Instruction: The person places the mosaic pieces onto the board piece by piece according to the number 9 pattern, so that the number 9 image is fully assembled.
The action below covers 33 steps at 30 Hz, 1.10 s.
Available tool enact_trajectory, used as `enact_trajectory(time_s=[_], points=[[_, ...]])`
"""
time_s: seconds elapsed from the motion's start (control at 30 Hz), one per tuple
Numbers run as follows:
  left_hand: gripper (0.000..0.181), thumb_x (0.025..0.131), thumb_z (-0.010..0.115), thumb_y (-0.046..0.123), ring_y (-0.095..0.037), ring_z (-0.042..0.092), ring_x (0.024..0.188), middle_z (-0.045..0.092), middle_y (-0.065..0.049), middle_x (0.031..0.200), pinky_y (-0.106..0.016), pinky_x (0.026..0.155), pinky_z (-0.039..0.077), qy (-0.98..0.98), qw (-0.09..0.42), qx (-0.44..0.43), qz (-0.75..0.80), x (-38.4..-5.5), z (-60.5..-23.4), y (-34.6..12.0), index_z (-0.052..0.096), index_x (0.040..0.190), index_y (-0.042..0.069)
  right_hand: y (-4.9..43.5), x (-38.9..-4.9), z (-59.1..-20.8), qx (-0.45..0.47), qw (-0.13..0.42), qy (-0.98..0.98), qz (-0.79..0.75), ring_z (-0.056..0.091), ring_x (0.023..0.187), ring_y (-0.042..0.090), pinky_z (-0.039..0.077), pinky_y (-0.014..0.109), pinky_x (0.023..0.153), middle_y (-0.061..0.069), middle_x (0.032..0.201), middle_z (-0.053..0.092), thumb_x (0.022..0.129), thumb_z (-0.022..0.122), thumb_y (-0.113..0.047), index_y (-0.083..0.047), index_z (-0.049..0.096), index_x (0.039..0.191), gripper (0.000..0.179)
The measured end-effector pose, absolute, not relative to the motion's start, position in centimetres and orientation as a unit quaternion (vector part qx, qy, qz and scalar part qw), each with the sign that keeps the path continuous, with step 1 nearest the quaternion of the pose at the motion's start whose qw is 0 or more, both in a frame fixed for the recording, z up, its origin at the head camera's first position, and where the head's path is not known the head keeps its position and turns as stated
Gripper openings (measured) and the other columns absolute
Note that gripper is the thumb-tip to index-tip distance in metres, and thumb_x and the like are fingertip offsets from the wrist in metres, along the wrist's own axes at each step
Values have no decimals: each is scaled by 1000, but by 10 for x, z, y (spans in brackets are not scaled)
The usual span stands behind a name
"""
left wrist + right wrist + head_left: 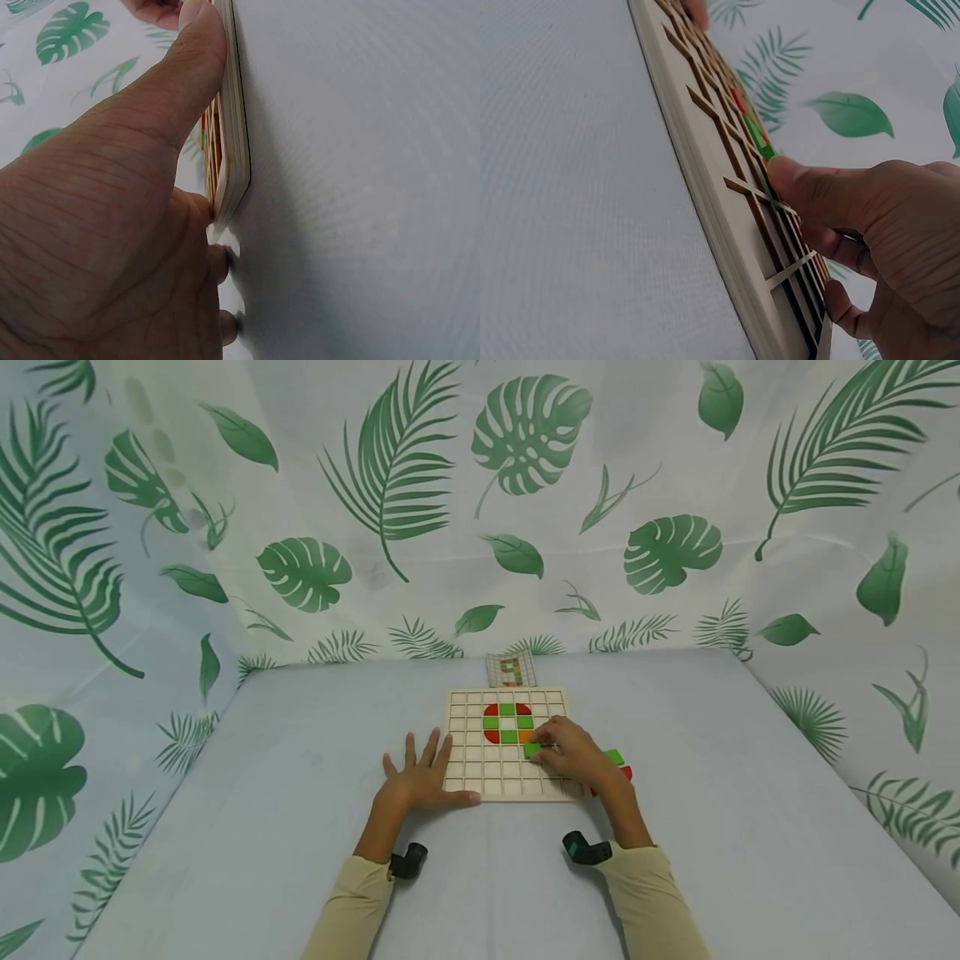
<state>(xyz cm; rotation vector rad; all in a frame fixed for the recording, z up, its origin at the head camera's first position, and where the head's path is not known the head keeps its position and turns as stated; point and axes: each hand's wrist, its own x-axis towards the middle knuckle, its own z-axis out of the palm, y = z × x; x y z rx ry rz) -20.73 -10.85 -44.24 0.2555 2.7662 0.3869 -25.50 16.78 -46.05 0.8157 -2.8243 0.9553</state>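
The green tile [532, 750] is at the board [465, 770], by the cell just below the orange tile [526, 737]; whether it lies flat in the cell or is held above it, I cannot tell. The right hand [573, 755] pinches it between thumb and fingers. If it comes down askew, a corner could catch on a grid rib and leave it tilted, and a slip of the fingers could knock the orange tile.

The left hand [415, 783] is spread wide at the board's near left corner, holding nothing, its thumb along the near edge. Should that contact be light, a hard press on the right might shift the board.

Right of the board, a spare green tile [615, 757] and a red tile [627, 772] lie near the right wrist, which could sweep them across the worktop [225, 827]. The card [512, 670] lies beyond the far edge, probably out of harm's way.
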Motion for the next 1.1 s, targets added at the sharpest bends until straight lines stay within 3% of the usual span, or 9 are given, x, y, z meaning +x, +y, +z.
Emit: enact_trajectory(time_s=[0.47, 1.1], points=[[112, 77, 60, 77, -46, -7, 150, 2, -9, 166, -76, 109, 3, 971, 171, 88, 144, -208, -442, -109, 13, 158, 16, 163, -254, -463, 215, 5, -927, 307, 62, 101, 23, 47, 48, 90, 6, 108, 64, 86, 75, -22, -9, 70, 104, 23], [108, 79, 61, 72, -47, -5, 149, 3, -10, 166, -77, 108, 5, 973, 168, 86, 136, -207, -443, -107, 14, 158, 16, 160, -255, -465, 212, -2, -936, 282, 60, 100, 21, 40, 48, 84, 3, 105, 64, 88, 74, -24, -11, 70, 103, 21]])
